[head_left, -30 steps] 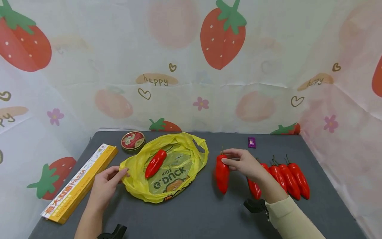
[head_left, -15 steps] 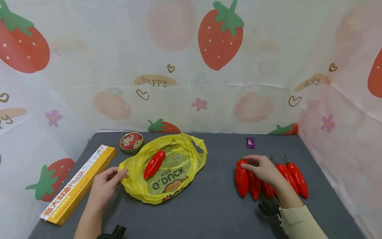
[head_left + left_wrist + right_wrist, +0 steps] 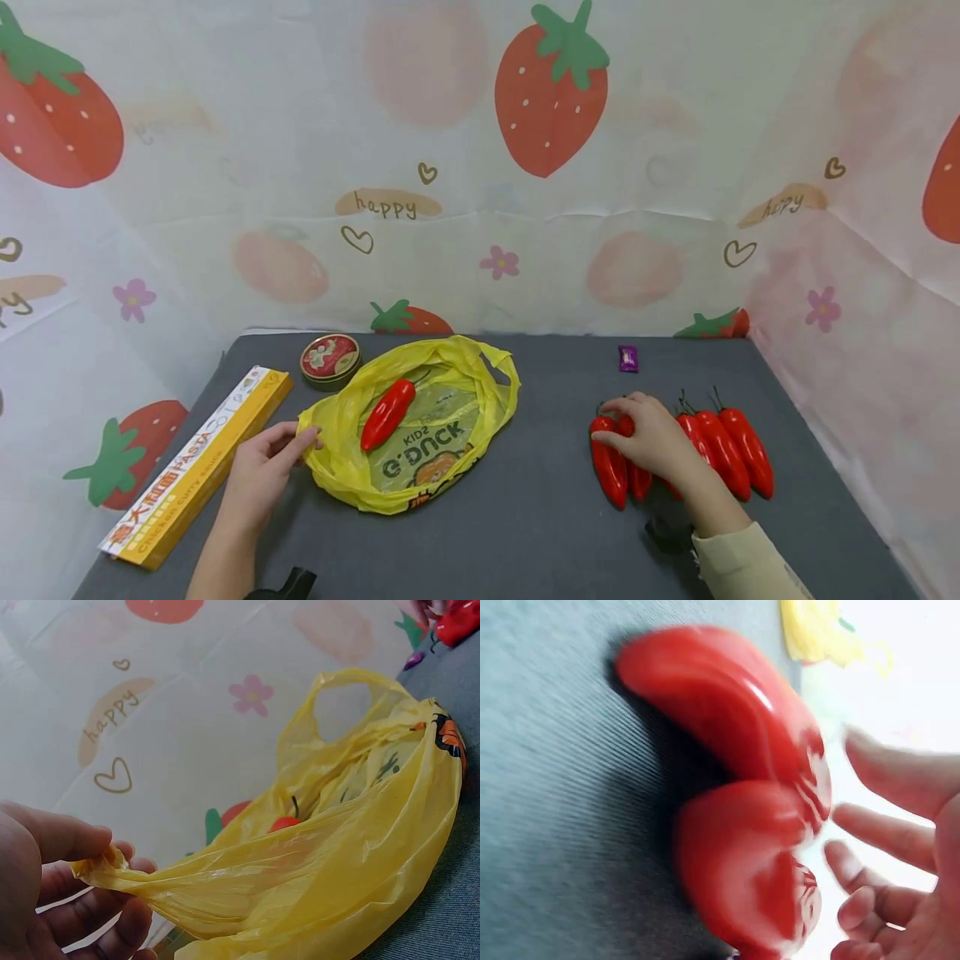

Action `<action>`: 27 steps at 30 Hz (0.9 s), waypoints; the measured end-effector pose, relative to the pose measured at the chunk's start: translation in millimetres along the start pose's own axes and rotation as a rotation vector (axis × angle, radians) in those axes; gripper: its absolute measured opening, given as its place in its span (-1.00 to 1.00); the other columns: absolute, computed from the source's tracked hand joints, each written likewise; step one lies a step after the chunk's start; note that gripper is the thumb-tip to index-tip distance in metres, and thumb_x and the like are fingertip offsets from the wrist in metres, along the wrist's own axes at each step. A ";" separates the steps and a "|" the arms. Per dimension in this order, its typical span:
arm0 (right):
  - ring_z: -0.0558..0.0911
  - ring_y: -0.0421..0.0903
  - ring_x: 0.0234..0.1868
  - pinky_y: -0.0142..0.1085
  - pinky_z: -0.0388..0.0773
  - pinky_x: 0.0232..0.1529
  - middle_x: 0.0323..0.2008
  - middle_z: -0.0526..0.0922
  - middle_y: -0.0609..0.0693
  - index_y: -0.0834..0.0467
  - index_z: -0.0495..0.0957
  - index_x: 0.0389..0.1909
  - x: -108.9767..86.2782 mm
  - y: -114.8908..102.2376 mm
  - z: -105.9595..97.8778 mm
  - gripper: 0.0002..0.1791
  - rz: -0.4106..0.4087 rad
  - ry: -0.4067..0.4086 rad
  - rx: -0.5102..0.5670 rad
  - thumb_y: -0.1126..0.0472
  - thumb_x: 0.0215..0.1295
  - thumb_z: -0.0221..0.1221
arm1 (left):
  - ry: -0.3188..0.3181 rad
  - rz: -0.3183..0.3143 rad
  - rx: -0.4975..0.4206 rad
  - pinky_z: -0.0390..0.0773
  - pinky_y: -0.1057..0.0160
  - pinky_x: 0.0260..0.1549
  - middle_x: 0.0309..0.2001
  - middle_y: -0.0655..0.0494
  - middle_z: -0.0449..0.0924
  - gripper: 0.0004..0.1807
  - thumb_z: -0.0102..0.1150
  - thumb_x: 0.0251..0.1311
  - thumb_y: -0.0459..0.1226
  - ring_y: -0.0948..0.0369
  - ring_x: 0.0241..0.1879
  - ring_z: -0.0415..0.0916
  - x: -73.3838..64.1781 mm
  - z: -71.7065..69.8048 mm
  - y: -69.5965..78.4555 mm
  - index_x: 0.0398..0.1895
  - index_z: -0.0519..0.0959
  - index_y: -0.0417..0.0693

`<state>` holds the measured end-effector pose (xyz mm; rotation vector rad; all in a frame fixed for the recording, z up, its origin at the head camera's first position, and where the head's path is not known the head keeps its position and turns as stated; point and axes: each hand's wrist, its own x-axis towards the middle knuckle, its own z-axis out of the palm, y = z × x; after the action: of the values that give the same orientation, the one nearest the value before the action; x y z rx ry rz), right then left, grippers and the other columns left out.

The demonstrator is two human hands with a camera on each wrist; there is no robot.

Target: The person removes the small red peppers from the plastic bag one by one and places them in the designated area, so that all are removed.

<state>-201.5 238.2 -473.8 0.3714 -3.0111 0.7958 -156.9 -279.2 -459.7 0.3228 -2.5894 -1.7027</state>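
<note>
My left hand pinches the near-left rim of a yellow plastic bag, and in the left wrist view the thumb and fingers gather its edge into a twist. Spread wide, the bag's mouth shows a red pepper lying inside. My right hand is at the leftmost pepper of a row on the dark table. In the right wrist view its thumb and fingers stand loose and apart beside that glossy pepper. A second pepper lies close against it, partly behind the hand.
More red peppers lie side by side at the right, stems pointing away. A small purple packet is behind them. A yellow pasta box and a round red tin are at the left. Strawberry-print cloth hangs behind the table.
My right hand has carried a pepper rightward from near the bag to the row's left end, and its fingers have loosened from it. The left hand has kept its pinch on the bag.
</note>
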 end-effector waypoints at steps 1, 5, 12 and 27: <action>0.53 0.10 -0.04 0.06 0.59 -0.07 -0.08 0.60 0.11 0.14 0.65 0.10 -1.2 -1.7 1.1 -0.47 -0.009 -0.001 -0.021 -0.06 0.19 0.42 | 0.001 0.004 0.000 0.60 0.37 -0.17 -0.26 0.21 0.70 -0.48 0.14 0.41 0.06 0.26 -0.24 0.51 0.0 -0.2 -0.3 0.08 0.62 -0.21; 0.47 0.11 -0.01 0.05 0.58 -0.10 -0.07 0.56 0.13 0.11 0.65 0.11 -3.8 -6.2 3.1 -0.43 -0.017 0.005 -0.081 -0.08 0.13 0.46 | 0.004 0.015 -0.010 0.60 0.37 -0.18 -0.28 0.22 0.70 -0.49 0.15 0.41 0.05 0.26 -0.25 0.51 -0.3 -0.2 -1.0 0.07 0.62 -0.22; 0.56 0.04 -0.04 0.01 0.59 -0.07 -0.02 0.62 0.11 0.12 0.61 0.18 1.6 -19.8 -8.3 -0.40 -0.015 -0.049 0.019 -0.14 0.21 0.39 | -0.001 0.027 -0.020 0.61 0.35 -0.17 -0.28 0.22 0.69 -0.49 0.14 0.41 0.06 0.25 -0.25 0.51 -0.9 0.1 0.6 0.06 0.62 -0.23; 0.68 -0.06 -0.03 -0.09 0.64 0.00 -0.04 0.71 -0.05 0.05 0.61 0.17 58.6 -112.1 -4.6 -0.57 -0.134 -0.118 0.361 -0.04 0.36 0.29 | -0.012 0.011 -0.033 0.60 0.37 -0.14 -0.27 0.24 0.69 -0.46 0.15 0.40 0.08 0.27 -0.22 0.52 0.3 0.6 -2.8 0.09 0.61 -0.22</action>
<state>-233.1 132.7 -411.5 0.6379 -2.8955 1.3504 -156.8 -279.7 -462.5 0.2983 -2.5631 -1.7478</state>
